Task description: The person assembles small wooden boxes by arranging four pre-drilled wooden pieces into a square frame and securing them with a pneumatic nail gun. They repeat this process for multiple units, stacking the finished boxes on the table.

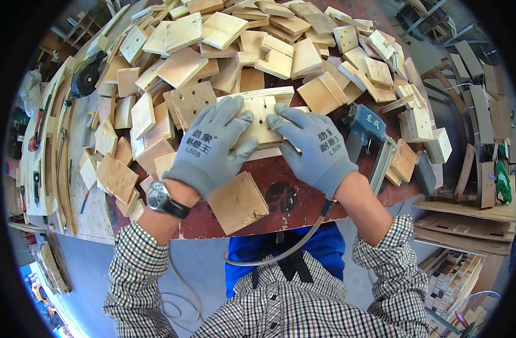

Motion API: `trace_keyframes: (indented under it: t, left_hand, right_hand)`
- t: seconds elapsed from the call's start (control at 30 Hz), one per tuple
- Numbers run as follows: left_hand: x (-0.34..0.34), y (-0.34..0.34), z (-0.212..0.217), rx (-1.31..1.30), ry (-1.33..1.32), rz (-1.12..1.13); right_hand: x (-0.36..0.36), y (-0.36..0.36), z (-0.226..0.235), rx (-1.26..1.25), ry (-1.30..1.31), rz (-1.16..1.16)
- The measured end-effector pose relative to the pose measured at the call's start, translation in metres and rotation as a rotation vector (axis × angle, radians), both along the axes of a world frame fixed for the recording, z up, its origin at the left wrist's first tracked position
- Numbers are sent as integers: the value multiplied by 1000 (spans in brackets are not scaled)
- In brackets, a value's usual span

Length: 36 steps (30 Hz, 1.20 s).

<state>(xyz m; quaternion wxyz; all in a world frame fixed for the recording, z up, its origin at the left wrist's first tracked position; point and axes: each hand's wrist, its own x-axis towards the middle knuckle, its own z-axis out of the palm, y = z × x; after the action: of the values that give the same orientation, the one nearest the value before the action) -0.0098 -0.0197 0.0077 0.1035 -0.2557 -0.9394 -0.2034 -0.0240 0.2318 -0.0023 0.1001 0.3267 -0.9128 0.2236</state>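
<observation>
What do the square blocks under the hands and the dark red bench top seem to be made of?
The block under the left hand and right hand looks like raw, unfinished plywood: pale grain, layered edges, drilled holes. The bench top seems a coated panel, perhaps film-faced ply: dark red skin, scuffed and chipped along its front edge.

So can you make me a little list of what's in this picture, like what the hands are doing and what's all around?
Place: workbench with a dark red top
Left hand: grey glove, flat on a pale wooden board with small holes
Right hand: grey glove, flat on the same board
Wrist: watch on the left arm
Nearby: loose square wood piece at the near edge
Tool: blue nail gun lying right of the hands, grey hose hanging down
Behind: big pile of wooden squares
</observation>
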Motion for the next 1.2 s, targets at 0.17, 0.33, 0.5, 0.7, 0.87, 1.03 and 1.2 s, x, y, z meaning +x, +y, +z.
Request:
trace_keyframes:
  t: [0.17, 0.33, 0.5, 0.7, 0.87, 1.03, 1.2]
  left_hand:
    - [-3, 0, -19, 155, 8, 28]
    - [-4, -9, -26, 327, -93, 8]
    - [-8, -15, -35, 286, -108, -38]
    - [-7, -17, -40, 185, -47, -26]
    - [-8, -16, -33, 72, 14, -43]
    - [-9, -19, -30, 29, 39, -49]
    - [-8, -10, -7, -111, 36, -63]
  right_hand:
    - [8, -6, 0, -90, -30, -64]
    - [-1, -9, -2, -105, 51, -54]
    - [-4, -13, -5, -105, 120, -54]
    - [-4, -10, -9, -132, 93, -51]
    - [2, -13, -3, 21, 205, -92]
    - [72, -29, 26, -199, -200, -176]
    - [92, -37, -11, 217, -56, 166]
